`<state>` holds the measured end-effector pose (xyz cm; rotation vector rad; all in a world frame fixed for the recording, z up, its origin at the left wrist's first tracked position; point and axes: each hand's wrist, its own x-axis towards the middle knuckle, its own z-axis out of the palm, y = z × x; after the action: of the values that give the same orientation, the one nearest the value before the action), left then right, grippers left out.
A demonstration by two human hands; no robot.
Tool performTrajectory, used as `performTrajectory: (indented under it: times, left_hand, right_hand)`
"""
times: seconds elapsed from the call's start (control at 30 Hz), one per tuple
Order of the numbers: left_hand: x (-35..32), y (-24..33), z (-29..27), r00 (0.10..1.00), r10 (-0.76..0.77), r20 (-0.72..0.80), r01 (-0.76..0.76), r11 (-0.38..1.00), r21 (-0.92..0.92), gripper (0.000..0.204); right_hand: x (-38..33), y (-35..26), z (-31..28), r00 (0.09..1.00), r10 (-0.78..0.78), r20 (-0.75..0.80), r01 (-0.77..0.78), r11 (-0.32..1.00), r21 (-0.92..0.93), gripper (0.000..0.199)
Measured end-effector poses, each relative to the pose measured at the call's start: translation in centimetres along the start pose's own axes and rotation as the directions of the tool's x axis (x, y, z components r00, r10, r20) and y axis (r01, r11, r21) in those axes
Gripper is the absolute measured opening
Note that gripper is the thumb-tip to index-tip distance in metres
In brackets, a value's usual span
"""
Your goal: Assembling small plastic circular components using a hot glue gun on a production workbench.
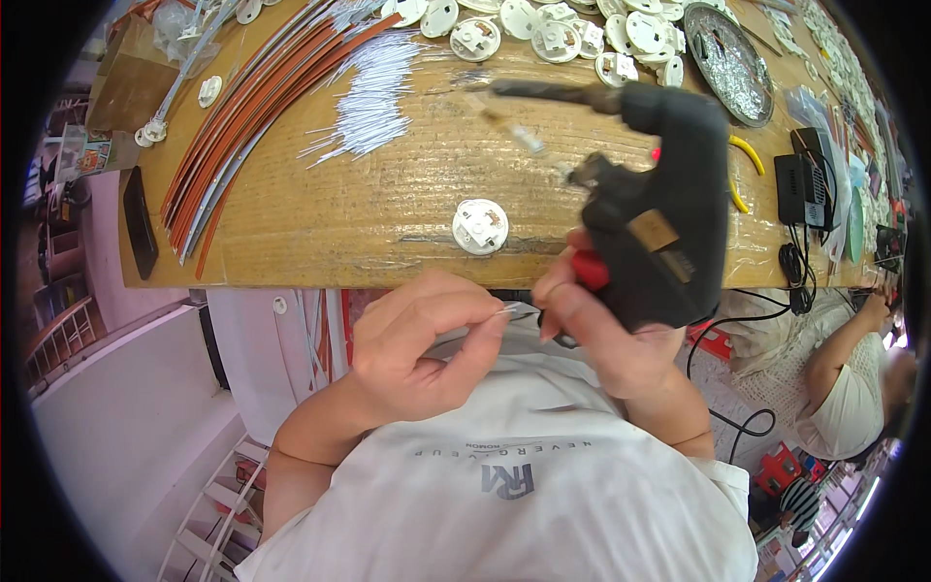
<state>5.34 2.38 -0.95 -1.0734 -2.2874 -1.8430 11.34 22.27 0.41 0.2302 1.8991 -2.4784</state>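
My right hand (621, 349) is wrapped round the grip of a black soldering gun (669, 218) with a red trigger. The gun's long dark nozzle points left above the table, somewhat blurred. My left hand (422, 344) is closed in a pinch on a short thin white wire (507, 309), just off the table's front edge. Between the hands and a little farther away, a round white plastic part (480, 227) with small fittings lies on the table. My left fingertips and the wire are apart from it.
Short white wires (373, 102) lie piled behind, beside long brown strips (257, 107). Several round white parts (558, 39) fill the far edge, near a round metal tray (729, 63). Yellow-handled pliers (745, 160) and a black box (800, 189) with cables lie right. Another person (839, 388) sits at right.
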Motion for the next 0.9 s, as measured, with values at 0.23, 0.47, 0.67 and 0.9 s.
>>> performTrajectory:
  times: [0.23,0.47,0.67,0.9]
  left_hand:
    - [0.9,0.1,-0.4,0.991,0.13,0.013,-0.118,0.848,0.517,0.024]
    - [1.0,-1.2,-0.4,0.997,0.073,-0.025,-0.053,0.888,0.457,0.022]
    - [1.3,-1.1,-0.4,0.999,0.014,-0.037,0.002,0.922,0.388,0.021]
    - [1.5,-1.4,-0.1,0.997,-0.011,-0.072,0.038,0.92,0.39,0.021]
  right_hand:
    - [-1.9,-0.7,-1.9,0.972,-0.125,-0.2,0.085,0.977,-0.195,0.068]
    - [-3.6,0.4,-5.5,0.979,-0.203,-0.014,0.187,0.926,-0.327,0.016]
    - [-2.7,0.3,-5.5,0.945,-0.323,0.058,0.317,0.852,-0.416,0.021]
    - [-1.1,-0.6,-5.7,0.856,-0.402,0.325,0.517,0.689,-0.508,0.021]
